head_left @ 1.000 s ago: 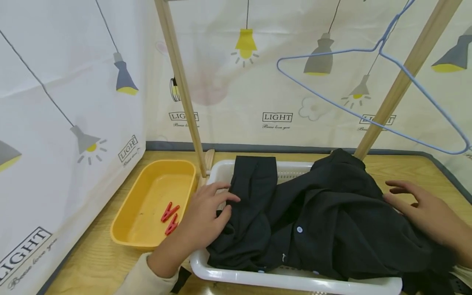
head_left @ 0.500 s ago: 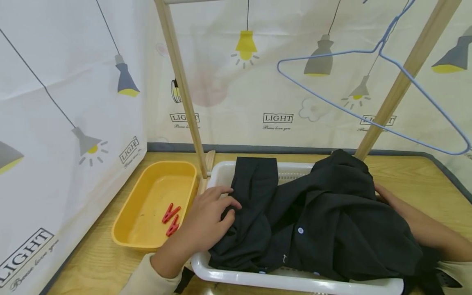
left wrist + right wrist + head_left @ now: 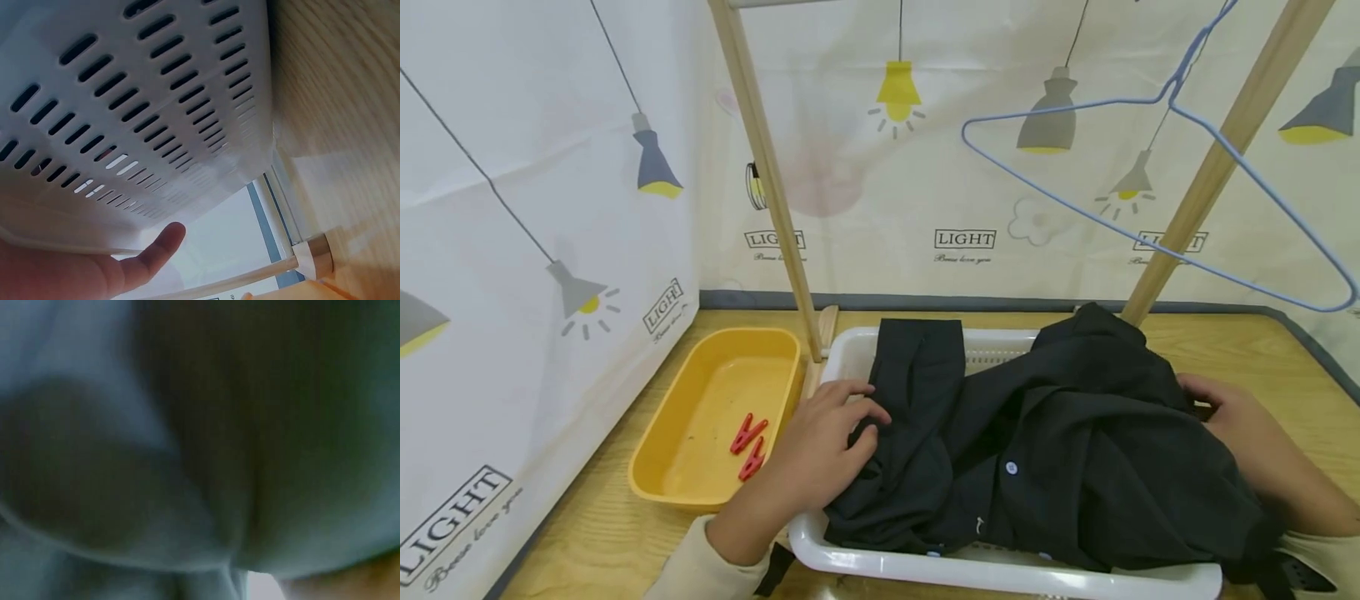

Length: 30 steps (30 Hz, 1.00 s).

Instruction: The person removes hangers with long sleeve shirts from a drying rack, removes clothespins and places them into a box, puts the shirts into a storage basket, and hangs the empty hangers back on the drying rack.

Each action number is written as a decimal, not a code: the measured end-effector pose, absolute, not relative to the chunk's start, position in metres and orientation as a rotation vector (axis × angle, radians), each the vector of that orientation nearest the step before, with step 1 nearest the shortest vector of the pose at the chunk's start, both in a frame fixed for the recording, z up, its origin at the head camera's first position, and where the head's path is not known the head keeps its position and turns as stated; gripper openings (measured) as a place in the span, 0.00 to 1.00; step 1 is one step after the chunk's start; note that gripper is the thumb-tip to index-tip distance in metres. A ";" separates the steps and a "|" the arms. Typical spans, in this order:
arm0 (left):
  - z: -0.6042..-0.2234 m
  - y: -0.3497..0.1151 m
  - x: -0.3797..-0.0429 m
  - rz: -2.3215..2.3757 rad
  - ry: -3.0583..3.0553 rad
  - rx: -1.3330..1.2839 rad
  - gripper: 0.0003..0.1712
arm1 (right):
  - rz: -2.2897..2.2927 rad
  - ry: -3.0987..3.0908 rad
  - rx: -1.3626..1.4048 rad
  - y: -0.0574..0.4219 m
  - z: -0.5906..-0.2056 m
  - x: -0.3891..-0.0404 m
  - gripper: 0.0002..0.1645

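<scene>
A black buttoned shirt (image 3: 1097,467) lies bunched in a white plastic basket (image 3: 925,565), draping over its right end. My left hand (image 3: 827,446) is at the basket's left end, its fingertips at the shirt's left edge with the fingers loosely bent. In the left wrist view a thumb or finger (image 3: 153,256) extends beside the basket's slotted wall (image 3: 156,106). My right hand (image 3: 1247,429) is against the shirt's right side, its fingertips partly hidden behind the cloth. Dark, blurred cloth (image 3: 125,500) fills most of the right wrist view.
A yellow tray (image 3: 696,392) left of the basket holds two red clothespins (image 3: 748,433). A blue hanger (image 3: 1093,215) hangs at upper right. Wooden posts (image 3: 767,167) stand behind the basket on the wooden table (image 3: 580,508).
My right hand slid behind the shirt's right side, then came partly back into view. The shirt's right end shifted slightly. My left hand stays almost still.
</scene>
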State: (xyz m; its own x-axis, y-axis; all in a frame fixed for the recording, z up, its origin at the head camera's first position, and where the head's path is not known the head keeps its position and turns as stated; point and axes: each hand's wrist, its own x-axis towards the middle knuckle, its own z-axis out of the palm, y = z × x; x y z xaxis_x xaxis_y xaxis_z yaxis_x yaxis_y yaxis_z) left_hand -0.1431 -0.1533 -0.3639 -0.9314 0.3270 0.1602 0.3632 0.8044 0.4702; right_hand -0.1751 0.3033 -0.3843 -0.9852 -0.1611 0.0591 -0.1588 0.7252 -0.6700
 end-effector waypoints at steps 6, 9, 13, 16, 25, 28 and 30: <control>-0.361 -0.153 -0.142 -0.838 -2.930 -0.491 0.09 | -1.164 3.140 -0.231 0.295 -0.367 -0.168 0.15; -0.361 -0.153 -0.142 -0.851 -2.932 -0.471 0.09 | -1.224 3.225 -0.287 0.286 -0.359 -0.165 0.17; -0.363 -0.152 -0.142 -0.863 -2.912 -0.475 0.09 | -1.298 3.314 -0.438 0.270 -0.350 -0.159 0.18; -0.363 -0.153 -0.142 -0.867 -2.903 -0.475 0.09 | -1.319 3.347 -0.657 0.257 -0.343 -0.156 0.19; -0.365 -0.152 -0.143 -0.870 -2.895 -0.471 0.08 | -1.379 3.175 -1.115 0.233 -0.333 -0.150 0.27; -0.365 -0.152 -0.143 -0.872 -2.893 -0.472 0.08 | -1.404 3.077 -1.254 0.228 -0.333 -0.149 0.30; -0.365 -0.152 -0.143 -0.870 -2.890 -0.475 0.08 | -1.446 2.991 -1.334 0.225 -0.334 -0.148 0.31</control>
State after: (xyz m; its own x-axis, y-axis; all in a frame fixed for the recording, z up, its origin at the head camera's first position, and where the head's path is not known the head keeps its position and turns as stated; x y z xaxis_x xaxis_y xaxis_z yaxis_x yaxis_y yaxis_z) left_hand -0.1428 -0.1518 -0.3645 -0.9482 0.2687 0.1697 0.3177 0.7898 0.5246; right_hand -0.1480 0.2248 -0.3339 -0.6407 -0.4222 0.6413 -0.7648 0.4245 -0.4847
